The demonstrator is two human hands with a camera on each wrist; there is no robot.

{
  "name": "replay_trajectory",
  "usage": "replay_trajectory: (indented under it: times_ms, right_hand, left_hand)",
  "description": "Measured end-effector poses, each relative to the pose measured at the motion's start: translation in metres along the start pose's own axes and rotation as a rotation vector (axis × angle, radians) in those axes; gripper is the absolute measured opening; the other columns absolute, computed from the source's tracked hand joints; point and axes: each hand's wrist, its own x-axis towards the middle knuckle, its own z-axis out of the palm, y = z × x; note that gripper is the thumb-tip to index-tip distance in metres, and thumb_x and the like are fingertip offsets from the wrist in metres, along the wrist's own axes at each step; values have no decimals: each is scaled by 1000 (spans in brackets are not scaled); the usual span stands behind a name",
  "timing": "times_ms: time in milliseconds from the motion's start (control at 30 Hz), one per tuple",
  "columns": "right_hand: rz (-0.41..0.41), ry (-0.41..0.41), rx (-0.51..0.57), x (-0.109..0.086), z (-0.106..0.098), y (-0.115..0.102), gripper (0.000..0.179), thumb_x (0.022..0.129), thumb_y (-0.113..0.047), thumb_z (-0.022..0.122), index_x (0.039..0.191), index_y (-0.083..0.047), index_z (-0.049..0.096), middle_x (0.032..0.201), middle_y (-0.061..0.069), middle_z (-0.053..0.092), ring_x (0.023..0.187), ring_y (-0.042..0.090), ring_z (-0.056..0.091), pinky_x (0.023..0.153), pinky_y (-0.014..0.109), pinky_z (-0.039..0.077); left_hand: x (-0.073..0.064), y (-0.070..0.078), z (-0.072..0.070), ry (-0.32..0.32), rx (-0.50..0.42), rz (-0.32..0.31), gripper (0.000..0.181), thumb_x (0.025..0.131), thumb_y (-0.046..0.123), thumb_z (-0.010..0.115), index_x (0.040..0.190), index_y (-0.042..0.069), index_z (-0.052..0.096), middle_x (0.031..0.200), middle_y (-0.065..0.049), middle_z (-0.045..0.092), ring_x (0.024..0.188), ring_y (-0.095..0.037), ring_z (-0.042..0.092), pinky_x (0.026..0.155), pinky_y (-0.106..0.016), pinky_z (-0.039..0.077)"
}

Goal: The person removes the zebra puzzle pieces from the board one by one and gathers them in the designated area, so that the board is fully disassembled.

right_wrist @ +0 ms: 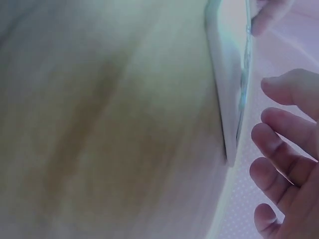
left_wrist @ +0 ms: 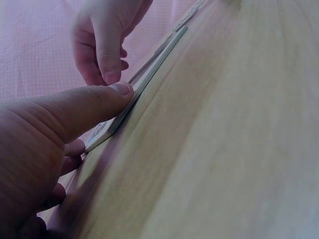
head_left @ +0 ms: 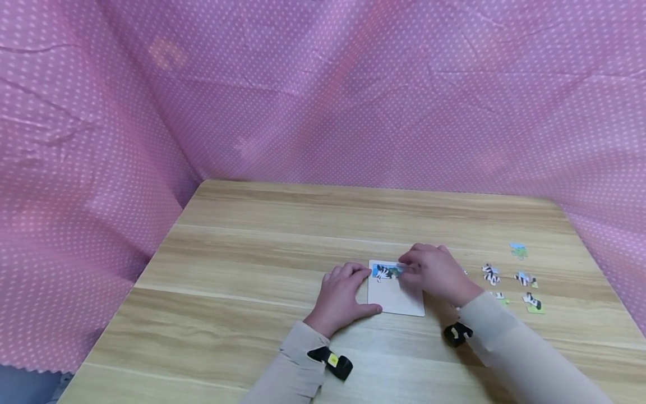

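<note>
A pale square puzzle board (head_left: 396,300) lies on the wooden table. Fitted pieces (head_left: 386,272) along its top show blue sky and a zebra's striped head. My left hand (head_left: 337,300) holds the board by its left side, thumb at the near corner, fingers at the far one; its thumb (left_wrist: 112,97) presses the rim in the left wrist view. Above the board's upper right hovers my right hand (head_left: 436,272), hiding part of the picture. The right wrist view shows this hand's fingers (right_wrist: 271,177) loosely bent and apart from the thumb, with no piece visible between them.
Several loose puzzle pieces lie right of the board, among them a blue-green piece (head_left: 518,250), a striped piece (head_left: 490,274) and a green-edged piece (head_left: 533,303). The right forearm partly covers others. Pink dotted cloth (head_left: 323,112) hangs behind the wooden table (head_left: 242,269).
</note>
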Motion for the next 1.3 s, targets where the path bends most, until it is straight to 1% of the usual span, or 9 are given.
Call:
replay_trajectory:
  times_ms: [133, 200, 433, 633, 733, 833, 967, 1100, 1300]
  right_hand:
    - [0, 23, 17, -4, -4, 6, 29, 84, -26, 79, 109, -11, 75, 97, -4, 68, 79, 13, 60, 82, 44, 38]
    - [3, 29, 15, -6, -6, 10, 28, 84, -25, 79, 109, -11, 75, 95, -4, 68, 78, 13, 58, 82, 43, 38]
    - [18, 42, -9, -13, -11, 16, 28, 85, -26, 78, 108, -11, 76, 98, -3, 69, 86, 19, 64, 88, 50, 40]
    - [23, 74, -10, -21, -16, 22, 26, 86, -24, 77, 108, -11, 75, 97, -3, 70, 85, 19, 65, 85, 47, 39]
    - [34, 81, 13, -25, -19, 26, 26, 87, -23, 76, 109, -10, 75, 97, -2, 70, 84, 19, 65, 83, 45, 45]
    - [36, 94, 18, -30, -21, 32, 26, 87, -21, 77, 110, -9, 74, 97, 0, 70, 83, 19, 64, 76, 40, 51]
    - [34, 115, 8, -36, -24, 43, 26, 87, -20, 77, 109, -7, 73, 98, 3, 71, 81, 19, 66, 69, 37, 54]
    - [62, 123, 3, -45, -29, 54, 27, 88, -22, 76, 110, -6, 73, 100, 6, 71, 84, 24, 68, 71, 42, 56]
    - [168, 84, 60, -57, -40, 71, 35, 94, -27, 70, 118, -2, 69, 115, 13, 66, 98, 34, 65, 81, 54, 52]
  left_hand:
    - [0, 2, 2, -4, 4, -7, 80, 76, 63, 77, 142, 22, 58, 139, 5, 52, 123, -18, 47, 95, -39, 35]
    - [-1, 3, 3, -3, 1, -11, 80, 76, 63, 77, 143, 22, 58, 140, 5, 52, 123, -18, 47, 95, -39, 35]
    - [-2, 4, 4, 2, -1, -14, 80, 76, 62, 78, 142, 22, 58, 139, 5, 52, 124, -18, 47, 96, -40, 35]
    - [-3, 4, 4, -6, 4, -19, 80, 76, 62, 78, 142, 22, 58, 139, 5, 51, 123, -18, 46, 97, -40, 35]
    - [-3, 4, 4, -6, 8, -16, 80, 76, 62, 78, 142, 22, 58, 139, 5, 52, 123, -18, 47, 96, -40, 35]
    - [-3, 4, 4, 0, 9, -9, 80, 76, 62, 78, 142, 22, 58, 139, 4, 52, 122, -18, 47, 96, -40, 35]
    - [-4, 4, 3, 5, 12, -6, 80, 75, 62, 79, 142, 21, 58, 139, 4, 52, 122, -19, 47, 96, -40, 35]
    - [-4, 5, 4, 7, 15, -5, 81, 75, 62, 79, 142, 22, 58, 139, 5, 52, 121, -18, 47, 94, -39, 36]
    - [-4, 5, 3, 3, 18, -12, 81, 75, 63, 78, 142, 22, 58, 139, 5, 52, 121, -18, 47, 94, -38, 35]
